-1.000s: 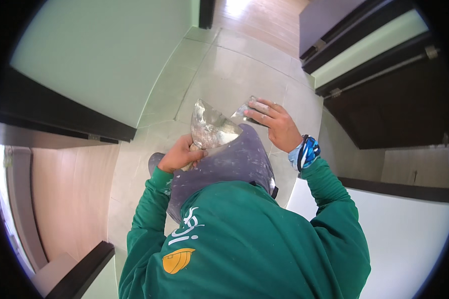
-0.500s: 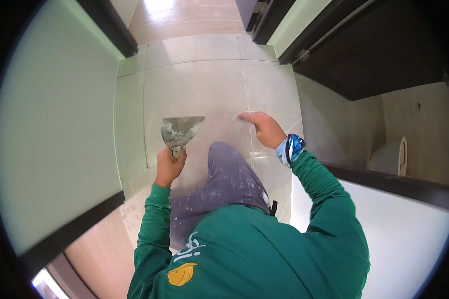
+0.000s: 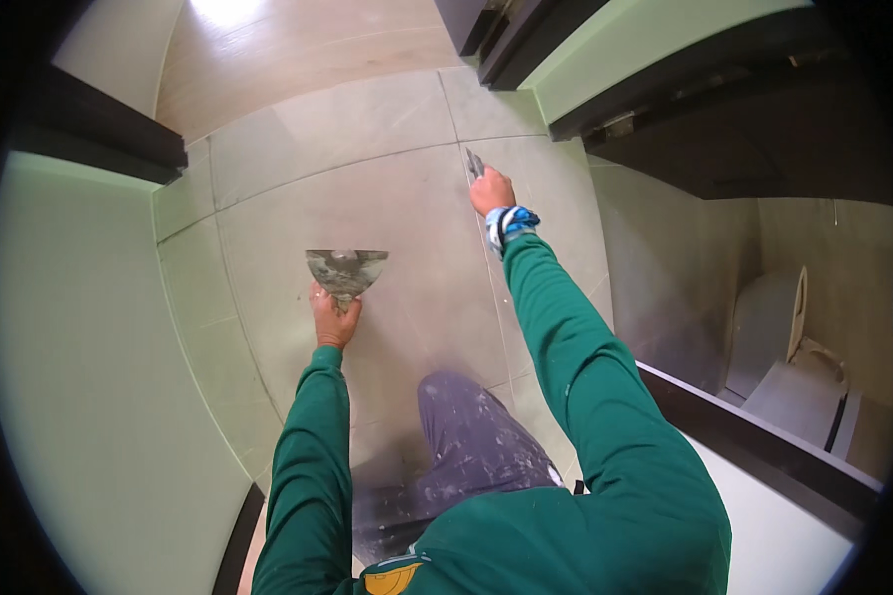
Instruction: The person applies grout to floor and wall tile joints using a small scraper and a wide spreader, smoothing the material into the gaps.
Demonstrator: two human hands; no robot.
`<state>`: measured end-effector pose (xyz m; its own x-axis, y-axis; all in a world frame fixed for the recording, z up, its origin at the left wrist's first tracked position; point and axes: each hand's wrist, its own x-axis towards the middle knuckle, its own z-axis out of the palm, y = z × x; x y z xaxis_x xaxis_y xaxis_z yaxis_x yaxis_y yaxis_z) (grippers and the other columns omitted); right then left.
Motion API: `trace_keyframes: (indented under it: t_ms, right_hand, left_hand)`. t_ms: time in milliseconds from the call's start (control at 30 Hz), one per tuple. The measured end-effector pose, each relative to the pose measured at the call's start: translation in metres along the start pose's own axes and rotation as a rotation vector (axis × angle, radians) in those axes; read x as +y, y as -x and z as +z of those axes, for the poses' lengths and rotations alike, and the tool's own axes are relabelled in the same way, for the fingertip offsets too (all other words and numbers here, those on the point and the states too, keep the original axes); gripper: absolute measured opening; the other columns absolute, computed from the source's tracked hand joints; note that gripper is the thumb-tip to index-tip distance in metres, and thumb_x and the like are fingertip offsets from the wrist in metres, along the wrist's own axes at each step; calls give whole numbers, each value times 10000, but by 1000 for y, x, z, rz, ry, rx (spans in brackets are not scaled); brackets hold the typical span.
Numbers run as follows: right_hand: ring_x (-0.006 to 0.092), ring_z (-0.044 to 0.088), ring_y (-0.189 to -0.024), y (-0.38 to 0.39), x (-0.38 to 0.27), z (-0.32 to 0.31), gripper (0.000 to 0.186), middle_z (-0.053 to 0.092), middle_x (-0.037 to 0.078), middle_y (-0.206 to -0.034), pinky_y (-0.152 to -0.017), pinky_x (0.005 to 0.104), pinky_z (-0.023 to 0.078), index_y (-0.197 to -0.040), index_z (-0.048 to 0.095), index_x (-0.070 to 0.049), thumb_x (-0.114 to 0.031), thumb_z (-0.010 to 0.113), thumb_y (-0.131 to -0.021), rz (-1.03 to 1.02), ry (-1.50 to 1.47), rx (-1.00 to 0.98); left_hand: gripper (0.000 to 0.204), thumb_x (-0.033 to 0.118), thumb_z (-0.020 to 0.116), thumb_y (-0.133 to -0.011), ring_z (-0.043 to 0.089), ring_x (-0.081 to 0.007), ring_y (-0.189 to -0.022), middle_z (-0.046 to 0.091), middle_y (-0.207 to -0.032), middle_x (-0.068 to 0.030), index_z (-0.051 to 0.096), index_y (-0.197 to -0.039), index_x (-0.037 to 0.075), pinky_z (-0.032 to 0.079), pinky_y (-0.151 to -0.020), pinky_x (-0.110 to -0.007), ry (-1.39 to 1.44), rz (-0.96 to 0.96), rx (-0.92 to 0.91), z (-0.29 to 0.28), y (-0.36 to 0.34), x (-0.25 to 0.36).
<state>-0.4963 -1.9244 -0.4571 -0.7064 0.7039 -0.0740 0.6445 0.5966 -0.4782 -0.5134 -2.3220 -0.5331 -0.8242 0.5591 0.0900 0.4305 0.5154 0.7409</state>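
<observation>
My left hand (image 3: 334, 319) is closed round the handle of a wide putty knife (image 3: 319, 270), held above the tiled floor (image 3: 407, 268). Grey-white paste smears its flared blade, and a lump sits at the middle. My right hand (image 3: 492, 190) reaches farther forward, its fingers wrapped round a small, narrow grey scraper (image 3: 475, 164). The tip of that scraper is at a pale floor joint (image 3: 486, 263) running between the tiles. Whether it touches the joint I cannot tell. My knee (image 3: 466, 426), in dusty grey trousers, is bent close to the floor.
A pale wall (image 3: 79, 327) stands at the left. On the right, a dark open door (image 3: 744, 149) and a doorway lead to a room with a toilet (image 3: 764, 322). Wood-look flooring (image 3: 298, 50) begins beyond the tiles.
My right hand has moved forward and slightly left, its arm stretched out along the joint. My left hand and putty knife have shifted slightly; the blade now faces more level. The view has moved forward.
</observation>
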Motion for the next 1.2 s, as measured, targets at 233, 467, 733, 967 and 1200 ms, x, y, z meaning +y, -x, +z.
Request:
trace_keyframes:
  t_ms: [233,467,733,967,1200]
  right_hand:
    - [421,610,-1082,-28,11,61,240,687,222,-1106,-986,476,496,-1082,651,25,-111,549,-913,-34,352,79]
    - [426,592,-1110,-38,-8,55,293,662,235,-1143,-988,481,479,-1141,615,64,-66,544,-888,-56,234,69]
    - [399,574,-1118,-47,-8,51,302,637,240,-1151,-995,461,466,-1149,622,58,-77,559,-886,-25,233,70]
    - [405,572,-1124,-38,-10,53,316,644,237,-1157,-1003,467,466,-1169,621,56,-51,562,-879,8,249,20]
    - [416,568,-1131,-11,-8,56,339,652,223,-1141,-1012,476,463,-1192,622,53,-47,565,-873,-26,201,53]
  left_hand:
    - [485,330,688,-825,425,-427,-1394,608,-1337,-196,654,-1219,49,117,-1259,-583,38,80,-46,26,-19,-23]
    - [542,356,661,-825,414,-438,-1419,608,-1346,-190,625,-1257,32,74,-1261,-610,-83,71,-79,8,-21,-13]
    - [592,372,648,-822,375,-464,-1444,597,-1367,-185,608,-1302,29,54,-1256,-627,-134,95,-114,12,-19,-15]
    - [623,392,642,-812,297,-460,-1500,583,-1397,-176,613,-1316,27,38,-1257,-633,-193,71,-163,10,-13,-22]
    - [583,376,661,-807,276,-432,-1522,576,-1417,-164,646,-1274,28,37,-1262,-624,-222,73,-139,13,-15,-25]
